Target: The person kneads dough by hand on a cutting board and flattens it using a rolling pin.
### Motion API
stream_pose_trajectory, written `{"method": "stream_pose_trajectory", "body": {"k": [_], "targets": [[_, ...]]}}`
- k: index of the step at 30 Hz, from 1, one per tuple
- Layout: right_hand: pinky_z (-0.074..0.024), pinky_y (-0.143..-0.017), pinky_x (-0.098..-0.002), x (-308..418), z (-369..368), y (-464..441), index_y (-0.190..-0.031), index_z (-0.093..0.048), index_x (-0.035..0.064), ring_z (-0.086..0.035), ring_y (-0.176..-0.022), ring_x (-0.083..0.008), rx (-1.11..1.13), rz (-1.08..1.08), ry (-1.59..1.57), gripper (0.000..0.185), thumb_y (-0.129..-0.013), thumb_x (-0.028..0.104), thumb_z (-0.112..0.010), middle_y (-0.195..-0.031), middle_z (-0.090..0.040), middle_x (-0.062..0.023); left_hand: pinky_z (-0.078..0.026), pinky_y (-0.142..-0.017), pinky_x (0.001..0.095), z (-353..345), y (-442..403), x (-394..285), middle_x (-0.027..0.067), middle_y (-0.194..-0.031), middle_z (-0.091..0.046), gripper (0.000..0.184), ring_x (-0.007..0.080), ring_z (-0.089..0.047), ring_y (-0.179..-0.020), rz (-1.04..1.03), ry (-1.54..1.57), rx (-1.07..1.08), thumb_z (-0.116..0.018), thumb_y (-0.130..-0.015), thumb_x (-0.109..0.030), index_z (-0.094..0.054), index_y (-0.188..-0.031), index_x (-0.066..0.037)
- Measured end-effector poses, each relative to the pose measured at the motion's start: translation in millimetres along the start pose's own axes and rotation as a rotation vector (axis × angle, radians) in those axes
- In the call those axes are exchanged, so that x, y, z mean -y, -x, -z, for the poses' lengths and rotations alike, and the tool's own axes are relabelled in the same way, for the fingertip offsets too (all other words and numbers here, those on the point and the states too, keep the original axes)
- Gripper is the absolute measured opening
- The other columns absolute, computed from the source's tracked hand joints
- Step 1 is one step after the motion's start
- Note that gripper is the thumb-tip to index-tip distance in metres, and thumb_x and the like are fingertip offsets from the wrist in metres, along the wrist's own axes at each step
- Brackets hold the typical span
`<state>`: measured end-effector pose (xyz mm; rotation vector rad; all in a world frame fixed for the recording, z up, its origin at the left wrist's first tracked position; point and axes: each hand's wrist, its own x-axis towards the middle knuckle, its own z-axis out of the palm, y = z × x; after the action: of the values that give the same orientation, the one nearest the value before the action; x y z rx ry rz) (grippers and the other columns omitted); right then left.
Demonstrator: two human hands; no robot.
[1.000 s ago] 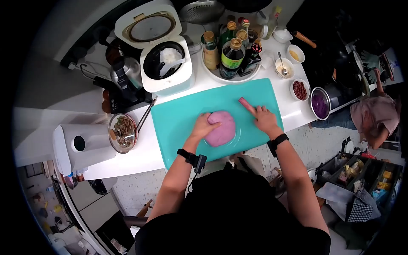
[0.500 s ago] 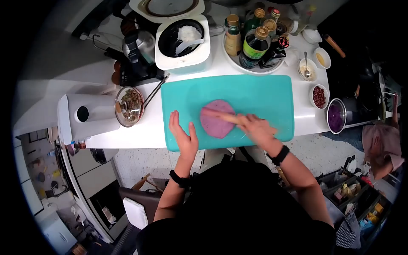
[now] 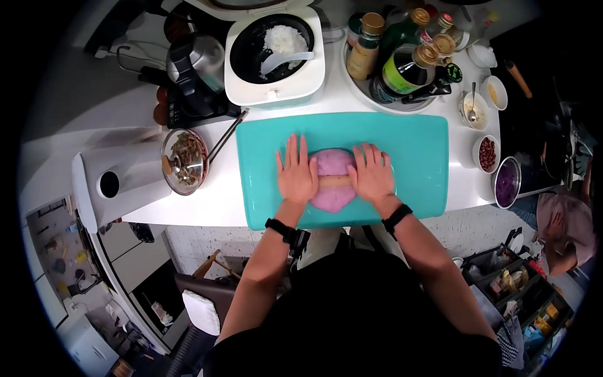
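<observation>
Pressing down at the centre of the frame, the left hand (image 3: 297, 176) and the right hand (image 3: 374, 174) lie palm down over the two ends of a pale wooden rolling pin (image 3: 336, 181). The left fingers are extended and slightly parted, pinching nothing; the right fingers are likewise extended, with narrow gaps. The pin crosses a flattened pink-purple piece of dough (image 3: 333, 163), which bulges above and below it, on a rectangular teal mat (image 3: 414, 157) laid on the white table (image 3: 188, 210).

Upper left of centre: an open white rice cooker (image 3: 274, 94) containing white rice and a pale spoon (image 3: 286, 58). Left of the mat: a glass-lidded bowl of food (image 3: 185, 161), dark chopsticks (image 3: 225, 139) beside it. Upper right of centre: a round white tray (image 3: 392, 105) crowded with bottles. Right of the mat: a small white bowl of dark red beans (image 3: 487, 154), near a metal bowl with purple contents (image 3: 507, 182).
</observation>
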<state>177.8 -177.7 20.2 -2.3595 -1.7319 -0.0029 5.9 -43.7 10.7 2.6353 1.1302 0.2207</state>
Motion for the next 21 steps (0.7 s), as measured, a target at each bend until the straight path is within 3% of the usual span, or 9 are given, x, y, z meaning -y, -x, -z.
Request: {"method": "stream_pose_trajectory", "body": {"k": [2, 5, 9, 11, 14, 17, 19, 21], "targets": [[-0.0397, -0.104, -0.0493, -7.3, 2.6, -21.7, -0.128, -0.056, 0.0033, -0.052, -0.123, -0.0336, 0.199, -0.142, -0.117, 0.044, -0.097, 0.035, -0.056, -0.131, -0.057, -0.0171, -0.018, -0.124, 0.0559, 0.3, -28.4, 1.3, 0.02, -0.161, -0.037, 0.06, 0.0348, -0.03, -0.152, 0.007, -0.004, 0.021, -0.042, -0.105, -0.034, -0.037, -0.157, -0.003], [-0.0407, -0.102, -0.0492, -13.2, 9.6, -45.1, -0.119, -0.057, 0.0035, -0.053, -0.117, -0.0343, 0.286, -0.208, -0.113, 0.039, -0.096, 0.035, -0.057, -0.125, -0.058, -0.0169, -0.016, -0.125, 0.0564, -2.5, -36.5, 3.1, 0.0194, -0.161, -0.038, 0.061, 0.0348, -0.03, -0.152, 0.011, -0.018, 0.033, -0.041, -0.105, -0.035, -0.036, -0.157, -0.003], [-0.0393, -0.106, -0.049, -14.5, 2.0, -8.4, -0.129, -0.055, -0.0005, -0.051, -0.125, -0.0358, 0.136, -0.228, -0.205, 0.05, -0.096, 0.036, -0.057, -0.133, -0.056, -0.0201, -0.016, -0.124, 0.058, -5.6, -2.7, 8.0, 0.022, -0.161, -0.036, 0.067, 0.038, -0.029, -0.152, 0.008, 0.084, 0.024, -0.043, -0.104, -0.037, -0.031, -0.157, 0.002], [-0.0358, -0.112, -0.0506, -1.1, 8.4, 33.1, -0.143, -0.047, -0.0029, -0.047, -0.135, -0.0369, 0.148, -0.208, -0.057, 0.062, -0.097, 0.038, -0.056, -0.146, -0.049, -0.0224, -0.016, -0.123, 0.059, 2.7, 38.7, 4.1, 0.0229, -0.162, -0.035, 0.069, 0.0394, -0.028, -0.152, -0.01, 0.113, 0.017, -0.044, -0.104, -0.037, -0.03, -0.157, 0.005], [-0.0323, -0.116, -0.0527, 10.2, 14.5, 58.6, -0.152, -0.037, -0.0036, -0.042, -0.142, -0.037, 0.113, -0.188, -0.093, 0.071, -0.099, 0.039, -0.053, -0.155, -0.042, -0.0219, -0.016, -0.123, 0.059, 5.6, 57.1, -1.5, 0.0246, -0.161, -0.034, 0.072, 0.0408, -0.028, -0.152, -0.029, 0.212, 0.006, -0.046, -0.103, -0.036, -0.026, -0.157, 0.007], [-0.0321, -0.114, -0.0529, -3.1, 2.0, 14.7, -0.152, -0.039, -0.0003, -0.043, -0.139, -0.0357, 0.036, -0.195, -0.037, 0.068, -0.098, 0.039, -0.053, -0.153, -0.044, -0.0193, -0.016, -0.123, 0.0591, -3.7, 12.9, 5.0, 0.0238, -0.161, -0.035, 0.073, 0.0406, -0.028, -0.152, -0.076, 0.101, -0.031, -0.046, -0.102, -0.034, -0.025, -0.158, 0.006], [-0.0329, -0.112, -0.0524, -17.2, -6.6, -24.6, -0.15, -0.041, 0.0005, -0.045, -0.137, -0.0351, -0.01, -0.21, 0.008, 0.066, -0.098, 0.039, -0.054, -0.151, -0.046, -0.0186, -0.017, -0.123, 0.0588, -5.4, -29.1, 4.6, 0.0206, -0.163, -0.033, 0.074, 0.0388, -0.026, -0.153, -0.003, 0.099, 0.004, -0.047, -0.101, -0.04, -0.026, -0.159, 0.002], [-0.036, -0.107, -0.0492, -28.8, -13.1, -43.7, -0.143, -0.049, 0.0023, -0.049, -0.131, -0.0342, -0.053, -0.153, -0.051, 0.059, -0.098, 0.039, -0.054, -0.142, -0.052, -0.0171, -0.017, -0.123, 0.0587, -11.7, -46.7, 8.1, 0.0198, -0.164, -0.032, 0.074, 0.0376, -0.025, -0.154, -0.012, 0.079, 0.023, -0.047, -0.102, -0.04, -0.027, -0.159, 0.0]]}}
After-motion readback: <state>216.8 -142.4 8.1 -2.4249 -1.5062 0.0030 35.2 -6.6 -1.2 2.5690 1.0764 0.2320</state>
